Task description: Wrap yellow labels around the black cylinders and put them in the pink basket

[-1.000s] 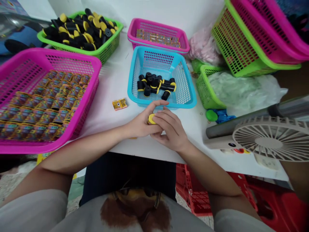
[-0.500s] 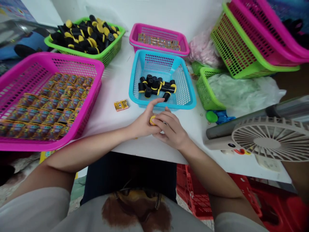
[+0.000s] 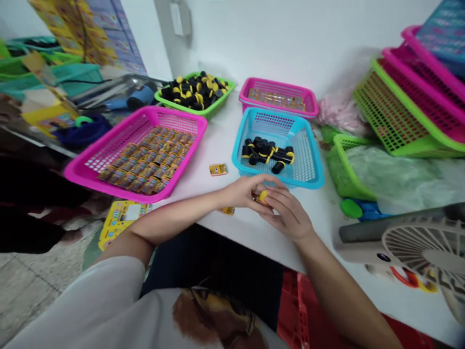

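Above the white table's front edge, my left hand [image 3: 244, 193] and my right hand [image 3: 290, 212] meet around a small piece with a round yellow end [image 3: 263, 196]. My left fingers curl around its side, while the right fingers press on the yellow end; most of it is hidden. Just beyond my hands stands a blue basket [image 3: 316, 180] holding several black cylinders with yellow ends [image 3: 257, 150]. A small yellow printed packet [image 3: 218, 169] lies left of that basket. Another yellow packet [image 3: 228, 211] shows partly beneath my left forearm.
At left, a large pink basket [image 3: 83, 168] holds rows of small wrapped pieces. Behind it sits a green basket [image 3: 214, 112] heaped with black-and-yellow cylinders. A smaller pink basket [image 3: 313, 103] stands at the back. Stacked baskets [image 3: 399, 111] and a fan [image 3: 428, 247] occupy the right side.
The view has turned left, so everything sits farther right and lower. My hands still clasp the yellow-ended piece, with the left fingers now more arched over it.
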`<state>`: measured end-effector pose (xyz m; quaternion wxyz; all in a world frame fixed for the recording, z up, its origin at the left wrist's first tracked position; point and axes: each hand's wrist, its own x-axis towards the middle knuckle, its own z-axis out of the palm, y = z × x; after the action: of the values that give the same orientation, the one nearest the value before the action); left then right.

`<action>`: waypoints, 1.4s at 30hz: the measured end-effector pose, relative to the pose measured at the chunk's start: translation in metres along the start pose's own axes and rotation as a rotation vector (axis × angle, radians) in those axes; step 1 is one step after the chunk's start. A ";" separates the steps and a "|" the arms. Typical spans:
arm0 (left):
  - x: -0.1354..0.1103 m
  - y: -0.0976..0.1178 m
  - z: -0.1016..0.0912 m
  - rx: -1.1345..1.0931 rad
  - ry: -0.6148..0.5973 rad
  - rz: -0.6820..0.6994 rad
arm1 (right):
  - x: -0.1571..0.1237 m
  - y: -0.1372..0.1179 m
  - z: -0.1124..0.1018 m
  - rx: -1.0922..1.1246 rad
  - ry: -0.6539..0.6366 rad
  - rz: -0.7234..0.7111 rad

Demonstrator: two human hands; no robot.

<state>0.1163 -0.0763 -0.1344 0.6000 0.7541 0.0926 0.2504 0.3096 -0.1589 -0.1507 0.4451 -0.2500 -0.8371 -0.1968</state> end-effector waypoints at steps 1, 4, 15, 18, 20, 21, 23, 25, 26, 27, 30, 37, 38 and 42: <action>0.000 0.001 0.000 -0.025 -0.012 -0.028 | 0.001 -0.001 -0.001 0.010 0.012 -0.007; -0.001 0.008 0.003 -0.116 -0.059 -0.099 | 0.002 -0.005 -0.006 0.010 0.003 -0.007; -0.031 0.036 0.029 0.202 0.219 0.040 | 0.003 -0.014 -0.004 -0.091 0.054 -0.066; -0.044 0.060 0.026 0.437 0.324 0.044 | -0.002 -0.013 0.001 -0.089 0.064 0.005; -0.058 0.081 0.008 0.579 0.383 0.030 | -0.004 -0.012 0.002 -0.052 0.056 0.041; -0.066 0.092 -0.007 0.646 0.423 0.004 | -0.004 -0.011 0.002 -0.042 0.053 0.060; -0.084 0.112 -0.048 0.805 0.515 -0.093 | -0.003 -0.009 0.002 -0.067 0.051 0.100; -0.103 0.125 -0.100 0.979 0.600 -0.308 | -0.001 -0.008 0.001 -0.133 0.043 0.132; -0.112 0.128 -0.127 1.057 0.656 -0.410 | 0.001 -0.008 0.000 -0.166 0.035 0.139; -0.120 0.128 -0.152 1.107 0.680 -0.525 | 0.002 -0.007 0.000 -0.194 0.029 0.142; -0.137 0.117 -0.213 1.148 0.707 -0.723 | 0.004 -0.004 -0.001 -0.249 0.022 0.134; -0.150 0.071 -0.257 1.097 0.684 -0.742 | 0.005 0.019 -0.013 -0.299 0.031 0.132; -0.151 0.067 -0.260 1.101 0.694 -0.731 | 0.007 0.022 -0.015 -0.302 0.032 0.127; -0.157 0.057 -0.271 1.156 0.704 -0.691 | 0.021 0.032 -0.024 -0.324 0.026 0.156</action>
<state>-0.1599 0.0723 -0.0800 0.0888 0.7522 0.6259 0.1857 0.3340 -0.1416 -0.1164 0.4237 -0.3799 -0.7668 -0.2971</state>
